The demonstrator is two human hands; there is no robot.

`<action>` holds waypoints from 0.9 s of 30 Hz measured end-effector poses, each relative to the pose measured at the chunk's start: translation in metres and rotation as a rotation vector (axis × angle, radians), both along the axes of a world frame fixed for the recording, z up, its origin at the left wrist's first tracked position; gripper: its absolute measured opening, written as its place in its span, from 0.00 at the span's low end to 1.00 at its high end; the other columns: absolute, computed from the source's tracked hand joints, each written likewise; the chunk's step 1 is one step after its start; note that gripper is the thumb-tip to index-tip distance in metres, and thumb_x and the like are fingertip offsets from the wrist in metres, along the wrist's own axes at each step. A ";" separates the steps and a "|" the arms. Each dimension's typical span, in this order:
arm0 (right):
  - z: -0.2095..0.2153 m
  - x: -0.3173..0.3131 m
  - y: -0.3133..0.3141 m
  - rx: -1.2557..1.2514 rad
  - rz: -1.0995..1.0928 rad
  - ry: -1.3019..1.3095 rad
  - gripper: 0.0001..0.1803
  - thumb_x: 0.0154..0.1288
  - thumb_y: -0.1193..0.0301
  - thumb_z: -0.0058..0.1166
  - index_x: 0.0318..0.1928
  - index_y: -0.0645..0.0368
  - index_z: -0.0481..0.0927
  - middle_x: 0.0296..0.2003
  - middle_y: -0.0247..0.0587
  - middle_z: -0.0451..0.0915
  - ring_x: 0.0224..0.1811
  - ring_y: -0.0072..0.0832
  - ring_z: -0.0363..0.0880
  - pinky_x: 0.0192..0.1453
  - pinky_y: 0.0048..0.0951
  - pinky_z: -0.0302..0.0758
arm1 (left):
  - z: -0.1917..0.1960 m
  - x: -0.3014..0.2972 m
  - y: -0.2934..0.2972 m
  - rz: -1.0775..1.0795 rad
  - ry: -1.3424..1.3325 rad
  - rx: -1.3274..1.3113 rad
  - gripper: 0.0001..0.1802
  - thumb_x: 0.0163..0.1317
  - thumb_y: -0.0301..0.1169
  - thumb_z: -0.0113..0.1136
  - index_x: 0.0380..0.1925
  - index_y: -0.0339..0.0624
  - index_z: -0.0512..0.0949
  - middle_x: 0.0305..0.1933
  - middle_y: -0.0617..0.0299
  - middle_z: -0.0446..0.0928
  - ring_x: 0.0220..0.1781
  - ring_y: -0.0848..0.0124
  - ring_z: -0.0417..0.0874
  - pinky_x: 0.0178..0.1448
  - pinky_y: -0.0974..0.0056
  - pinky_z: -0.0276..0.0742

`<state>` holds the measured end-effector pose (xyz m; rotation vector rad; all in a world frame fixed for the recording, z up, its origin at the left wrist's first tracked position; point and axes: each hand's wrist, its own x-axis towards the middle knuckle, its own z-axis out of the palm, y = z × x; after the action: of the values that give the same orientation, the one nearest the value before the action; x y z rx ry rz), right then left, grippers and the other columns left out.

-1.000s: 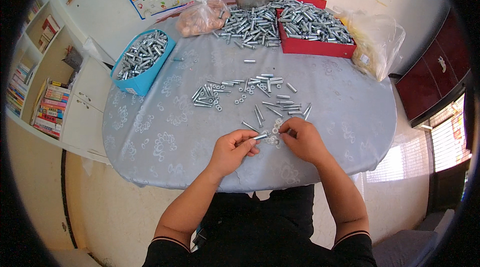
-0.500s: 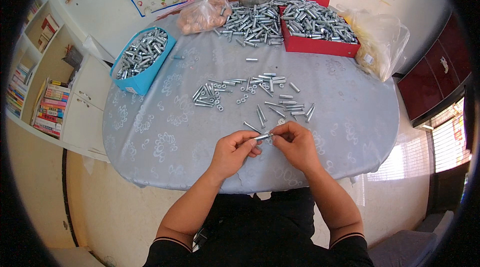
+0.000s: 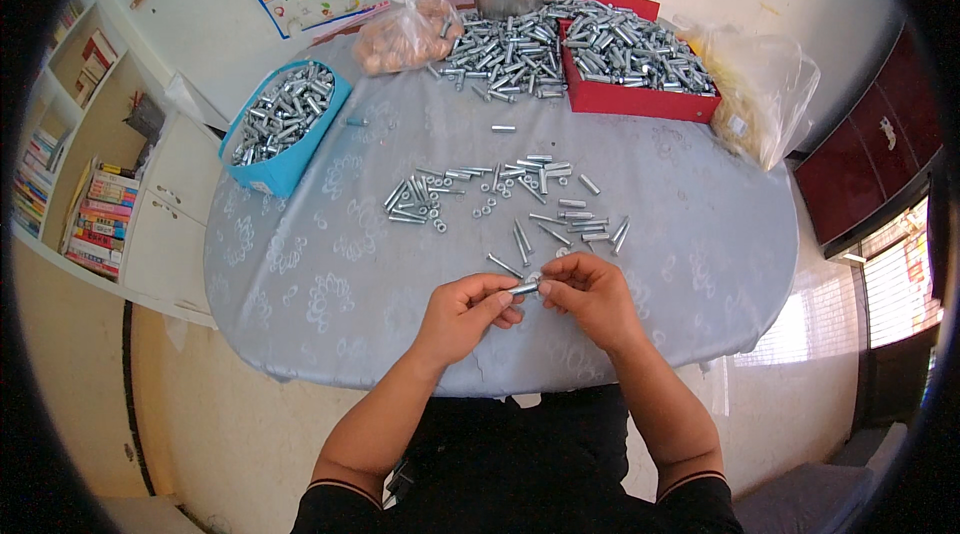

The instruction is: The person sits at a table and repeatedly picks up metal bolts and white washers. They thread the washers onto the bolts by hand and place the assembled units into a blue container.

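Broadly, a grey-clothed table (image 3: 330, 354) fills the centre of the frame. The red box (image 3: 640, 106) at upper right and blue tub (image 3: 290, 165) at upper left are heaped with metal pieces (image 3: 640, 52); whether those are finished cannot be told. At lower centre, the left hand (image 3: 467, 314) pinches a silvery cylinder (image 3: 523, 289), and the right hand (image 3: 592, 302) grips its right end, so this one seems partway through. Mid-frame lie loose bolts (image 3: 504, 266), sleeves (image 3: 572, 203) and small nuts (image 3: 439, 226), apparently not yet joined.
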<state>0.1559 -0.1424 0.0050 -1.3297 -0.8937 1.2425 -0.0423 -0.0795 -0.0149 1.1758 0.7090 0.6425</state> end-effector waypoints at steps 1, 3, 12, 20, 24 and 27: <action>0.002 0.003 0.000 -0.014 0.037 -0.017 0.06 0.62 0.76 0.63 0.38 0.64 0.80 0.30 0.33 0.81 0.32 0.17 0.78 0.36 0.21 0.74 | 0.005 -0.001 0.001 -0.002 -0.001 -0.024 0.13 0.69 0.25 0.53 0.51 0.30 0.76 0.43 0.52 0.82 0.40 0.68 0.86 0.44 0.65 0.84; 0.008 0.007 0.001 -0.008 0.096 -0.021 0.06 0.62 0.75 0.63 0.38 0.63 0.80 0.30 0.32 0.81 0.32 0.17 0.78 0.36 0.21 0.74 | 0.017 -0.002 0.002 -0.008 -0.002 -0.074 0.14 0.69 0.25 0.53 0.51 0.30 0.76 0.44 0.51 0.82 0.40 0.66 0.86 0.43 0.65 0.84; 0.028 0.038 0.049 0.158 -0.113 -0.605 0.07 0.60 0.71 0.64 0.33 0.61 0.83 0.31 0.36 0.81 0.32 0.26 0.79 0.37 0.29 0.75 | 0.044 0.021 0.037 0.096 -0.030 -0.049 0.14 0.68 0.25 0.55 0.51 0.30 0.77 0.45 0.50 0.83 0.38 0.66 0.86 0.42 0.65 0.84; 0.006 0.057 0.107 0.068 -0.217 -1.214 0.12 0.54 0.62 0.65 0.33 0.57 0.85 0.36 0.46 0.80 0.39 0.42 0.81 0.42 0.42 0.76 | 0.021 0.041 0.072 0.098 -0.090 0.004 0.14 0.68 0.25 0.54 0.51 0.30 0.76 0.45 0.52 0.82 0.40 0.66 0.86 0.42 0.66 0.84; -0.003 0.058 0.117 -0.025 -0.197 -1.284 0.12 0.52 0.62 0.65 0.32 0.57 0.85 0.35 0.44 0.80 0.38 0.41 0.80 0.41 0.41 0.76 | 0.010 0.039 0.073 0.112 -0.067 0.035 0.14 0.68 0.25 0.54 0.52 0.30 0.76 0.45 0.52 0.82 0.39 0.67 0.86 0.41 0.67 0.84; -0.013 0.060 0.118 0.017 -0.221 -1.286 0.10 0.52 0.64 0.65 0.31 0.57 0.84 0.32 0.42 0.79 0.36 0.38 0.80 0.39 0.38 0.75 | 0.005 0.038 0.076 0.128 -0.066 0.053 0.14 0.68 0.24 0.55 0.51 0.31 0.76 0.44 0.51 0.83 0.38 0.67 0.86 0.40 0.67 0.84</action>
<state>0.2162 -0.0245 -0.0081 -2.1403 -1.5232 0.0620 -0.0041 -0.0038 -0.0104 1.1592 0.7184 0.8084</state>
